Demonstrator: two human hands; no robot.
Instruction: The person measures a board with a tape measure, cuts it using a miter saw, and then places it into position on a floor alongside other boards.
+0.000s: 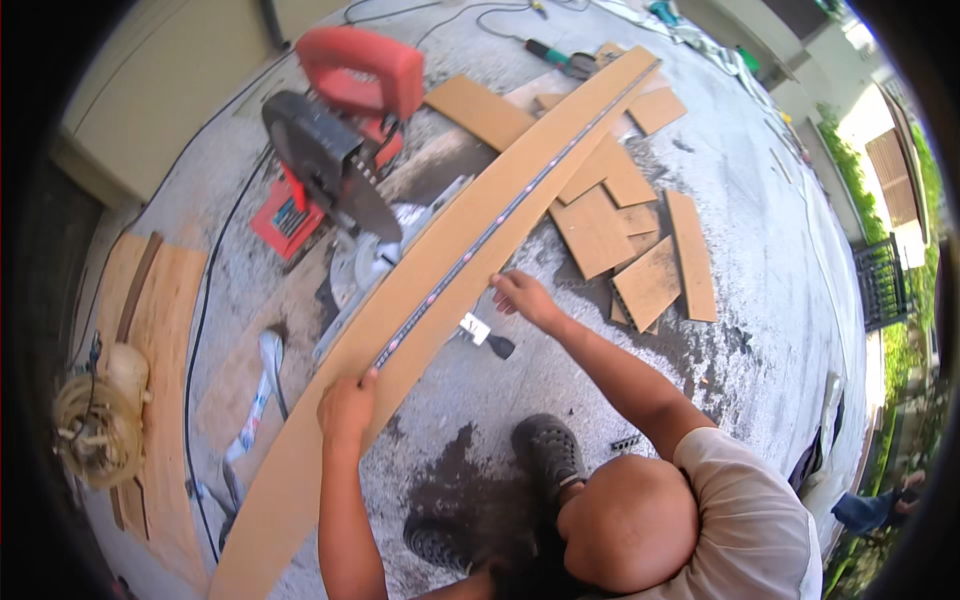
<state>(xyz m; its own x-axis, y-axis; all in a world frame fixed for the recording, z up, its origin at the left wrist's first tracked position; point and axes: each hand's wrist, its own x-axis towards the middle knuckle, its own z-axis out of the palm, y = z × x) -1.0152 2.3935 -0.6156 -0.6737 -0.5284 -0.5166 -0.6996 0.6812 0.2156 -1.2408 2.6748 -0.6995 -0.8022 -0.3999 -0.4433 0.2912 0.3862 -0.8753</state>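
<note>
A long tan board [280, 470] lies diagonally over the base [350, 270] of a red-handled cut-off saw [360, 70] with a dark blade guard. A narrow tape measure [480, 240] runs along the board's face. My left hand [345, 405] is closed at the tape's near end, thumb on the board. My right hand [520, 295] has curled fingers at the board's right edge; what they hold is too small to tell. A small white-labelled tool [485, 335] with a dark end lies below that hand. My bent knee and dark clogs [545, 450] show below.
Tan offcuts [590, 230] are scattered right of the board. A green-and-black power tool [555, 60] and cords are at the back. At left are a wooden panel [170, 320], a coiled hose [100, 430] and a cream wall [150, 90]. Part of another person [865, 510] shows far right.
</note>
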